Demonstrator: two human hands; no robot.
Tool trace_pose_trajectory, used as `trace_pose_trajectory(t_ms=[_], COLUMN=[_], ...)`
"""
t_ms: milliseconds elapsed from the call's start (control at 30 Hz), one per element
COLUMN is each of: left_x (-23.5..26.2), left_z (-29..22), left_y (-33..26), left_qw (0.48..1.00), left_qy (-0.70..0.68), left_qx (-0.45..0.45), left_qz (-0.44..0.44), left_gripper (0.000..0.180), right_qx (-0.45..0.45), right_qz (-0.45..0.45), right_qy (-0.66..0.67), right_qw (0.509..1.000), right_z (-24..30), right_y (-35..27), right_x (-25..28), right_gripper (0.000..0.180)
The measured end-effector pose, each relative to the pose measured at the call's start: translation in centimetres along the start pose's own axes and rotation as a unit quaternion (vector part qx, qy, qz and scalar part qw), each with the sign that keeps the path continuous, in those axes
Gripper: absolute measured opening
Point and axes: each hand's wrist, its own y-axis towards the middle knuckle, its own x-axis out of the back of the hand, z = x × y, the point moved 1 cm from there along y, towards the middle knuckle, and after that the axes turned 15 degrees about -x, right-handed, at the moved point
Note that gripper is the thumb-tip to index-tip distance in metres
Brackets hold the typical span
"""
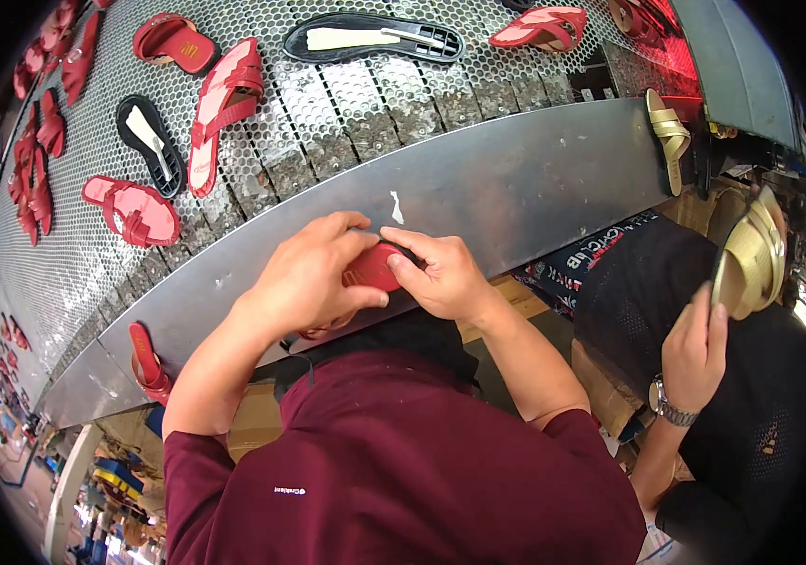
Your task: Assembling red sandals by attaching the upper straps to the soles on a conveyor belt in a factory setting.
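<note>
Close to my body, over the near edge of the metal ledge, a red sandal (372,271) is between my two hands. My left hand (313,266) curls round its left side, fingers over the far end and thumb across the footbed. My right hand (452,275) pinches the right edge, thumb on the red footbed and fingers behind it. A dark edge shows along the sandal beside my right fingers. Its straps are mostly hidden under my left hand and wrist.
A metal ledge (516,160) borders a mesh conveyor (365,89) carrying red sandals (226,113) and black soles (374,38). Another red sandal (146,363) rests on the ledge at left, a gold sandal (668,141) at right. A co-worker's hand (695,353) holds a gold sandal (751,259) close by.
</note>
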Motion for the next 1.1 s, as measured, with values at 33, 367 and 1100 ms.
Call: trace_pose_trajectory(t_ms=[33, 367, 1100], left_x=[0.3, -1.1, -3.1], left_z=[0.3, 2.1, 2.6], left_y=[0.5, 3.3, 0.2], left_qw=[0.997, 0.881, 0.761], left_qy=[-0.061, -0.382, -0.503], left_qx=[0.051, 0.277, 0.322], left_qz=[-0.001, -0.032, -0.253], left_gripper=[0.06, 0.026, 0.036], right_qx=[0.011, -0.097, -0.255], right_qz=[0.029, 0.042, 0.201], right_qy=[-0.003, 0.143, 0.323], right_qw=[1.0, 0.984, 0.889], right_z=[0.1, -0.9, -0.8], right_y=[0.2, 1.8, 1.8], right_x=[0.6, 2.3, 2.2], right_gripper=[0.034, 0.034, 0.024])
